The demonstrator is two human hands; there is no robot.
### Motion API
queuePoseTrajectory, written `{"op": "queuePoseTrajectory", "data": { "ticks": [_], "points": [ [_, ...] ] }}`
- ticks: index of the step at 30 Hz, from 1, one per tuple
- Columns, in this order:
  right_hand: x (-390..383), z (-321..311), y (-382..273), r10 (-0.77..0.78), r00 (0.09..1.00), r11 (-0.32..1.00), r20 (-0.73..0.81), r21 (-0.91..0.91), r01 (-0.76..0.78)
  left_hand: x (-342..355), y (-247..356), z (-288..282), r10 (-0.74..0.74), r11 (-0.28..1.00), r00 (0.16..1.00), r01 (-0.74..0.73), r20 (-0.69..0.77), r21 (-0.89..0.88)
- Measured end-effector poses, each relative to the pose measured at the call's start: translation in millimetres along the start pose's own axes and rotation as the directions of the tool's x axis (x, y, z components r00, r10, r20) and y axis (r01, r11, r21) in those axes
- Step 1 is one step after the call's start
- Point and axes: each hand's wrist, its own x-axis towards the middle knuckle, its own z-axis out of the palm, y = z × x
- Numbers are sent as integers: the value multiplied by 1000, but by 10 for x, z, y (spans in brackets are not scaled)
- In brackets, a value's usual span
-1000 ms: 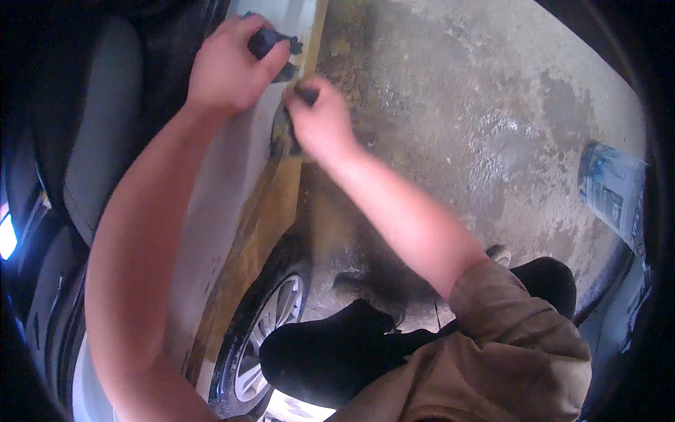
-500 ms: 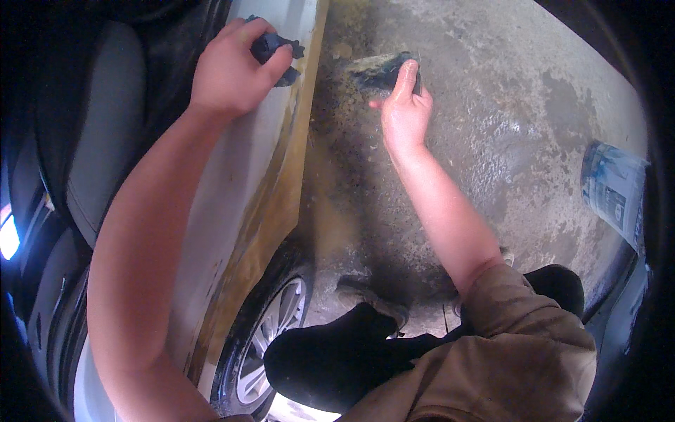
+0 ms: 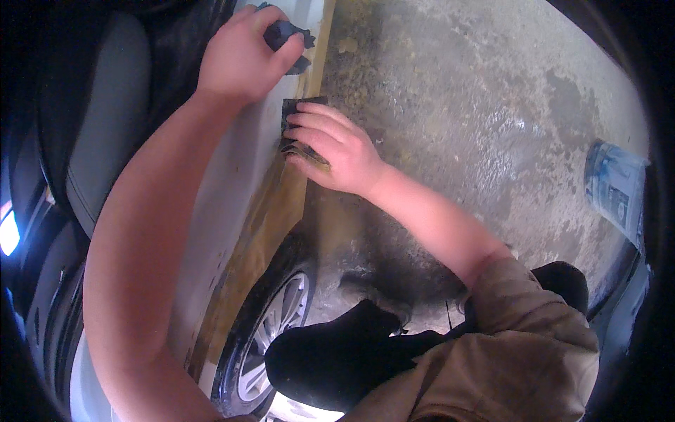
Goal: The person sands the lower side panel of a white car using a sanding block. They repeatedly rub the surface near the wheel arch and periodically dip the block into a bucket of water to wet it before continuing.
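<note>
My left hand (image 3: 242,56) is closed around a dark blue rag (image 3: 285,35), against the white car body (image 3: 242,148) at the top. Just below it, my right hand (image 3: 337,148) presses a thin dark sheet of sandpaper (image 3: 290,109) onto the edge of the body, beside the strip of yellowish-brown masking (image 3: 264,211). The fingers lie over the sheet, and most of it is hidden beneath them.
The wheel (image 3: 274,337) is below the masked edge, near my black-clad knee (image 3: 330,359). To the left is a grey car seat (image 3: 112,119) inside the open car. A translucent, blue-stained bucket (image 3: 615,186) stands on the wet concrete floor (image 3: 485,126) at right.
My right hand has come left and slightly down from over the floor, bringing the sandpaper onto the car's edge. My left hand, still gripping the rag, has shifted slightly up and right.
</note>
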Motion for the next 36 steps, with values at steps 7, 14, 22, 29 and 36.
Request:
{"op": "queuePoseTrajectory", "data": {
  "ticks": [7,14,22,29,36],
  "points": [
    [-101,121,-316,12,999,982,-53,190,-2,9,-41,18,44,998,999,-43,-8,35],
    [20,74,35,-63,998,988,-29,-145,58,4,15,1,-23,999,1000,22,17,44],
    [-51,46,-86,-98,994,995,46,-16,98,-12,29,27,-42,999,999,42,-9,33],
    [-71,50,-447,-53,997,985,54,164,43,1,25,3,-6,999,1000,6,-3,48],
    [113,20,-64,-117,993,993,9,0,117,-7,24,0,-52,998,998,51,35,33]
  ]
}}
